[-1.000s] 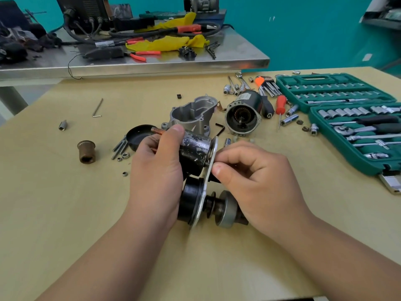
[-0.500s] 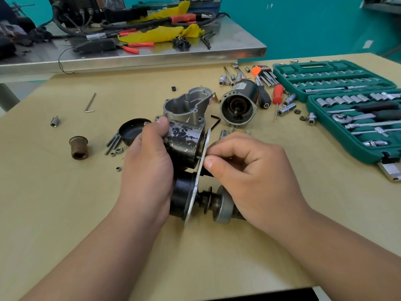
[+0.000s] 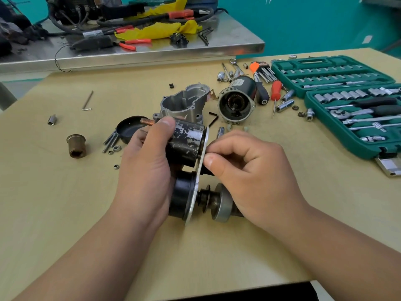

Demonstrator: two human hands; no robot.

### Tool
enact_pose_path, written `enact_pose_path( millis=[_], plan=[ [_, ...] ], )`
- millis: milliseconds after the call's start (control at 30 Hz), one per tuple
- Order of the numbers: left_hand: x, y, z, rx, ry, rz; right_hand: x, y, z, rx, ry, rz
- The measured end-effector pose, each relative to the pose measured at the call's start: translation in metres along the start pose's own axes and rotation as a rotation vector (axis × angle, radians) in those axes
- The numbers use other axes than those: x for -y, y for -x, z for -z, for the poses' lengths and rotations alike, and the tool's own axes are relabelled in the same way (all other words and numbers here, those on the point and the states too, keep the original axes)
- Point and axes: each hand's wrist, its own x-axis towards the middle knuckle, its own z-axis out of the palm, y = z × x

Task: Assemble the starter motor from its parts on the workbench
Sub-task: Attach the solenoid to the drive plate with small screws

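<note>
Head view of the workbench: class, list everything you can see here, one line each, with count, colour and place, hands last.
scuffed black solenoid cylinder: 1, black, gripped by the left hand
thin silver metal plate: 1, silver, against the solenoid, pinched by the right hand
grey drive pinion assembly: 1, grey, below the solenoid
cast aluminium housing: 1, grey, behind the hands
black motor body: 1, black, right of the housing
brown metal bushing: 1, brown, far left
green socket set case: 1, green, open, right
wooden workbench: 1, tan, beneath everything
left hand: 1, centre
right hand: 1, centre right
</note>
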Motion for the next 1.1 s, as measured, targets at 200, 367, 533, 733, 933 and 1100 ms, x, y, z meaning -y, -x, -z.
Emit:
enact_pose_path(
  millis=[200,367,533,733,933,1100],
  plan=[
    [-0.001,0.009,-0.003,0.003,-0.037,-0.089,-0.001,0.0,0.002,0.026,-0.013,-0.036],
    [0.004,0.012,-0.005,-0.079,-0.133,-0.098,-0.005,0.002,0.0,0.026,0.067,-0.04],
    [0.005,0.015,-0.004,-0.11,-0.18,-0.17,-0.006,0.001,-0.001,0.031,0.162,-0.013],
    [0.008,0.012,-0.004,-0.101,-0.155,-0.158,-0.005,0.0,0.0,0.008,0.09,-0.079],
    [0.01,0.008,-0.003,-0.063,-0.142,-0.175,-0.005,0.002,0.003,0.017,0.014,-0.087],
    [0.008,0.006,-0.003,0.024,-0.091,-0.15,-0.005,0.001,0.002,-0.017,0.071,-0.06]
  ],
)
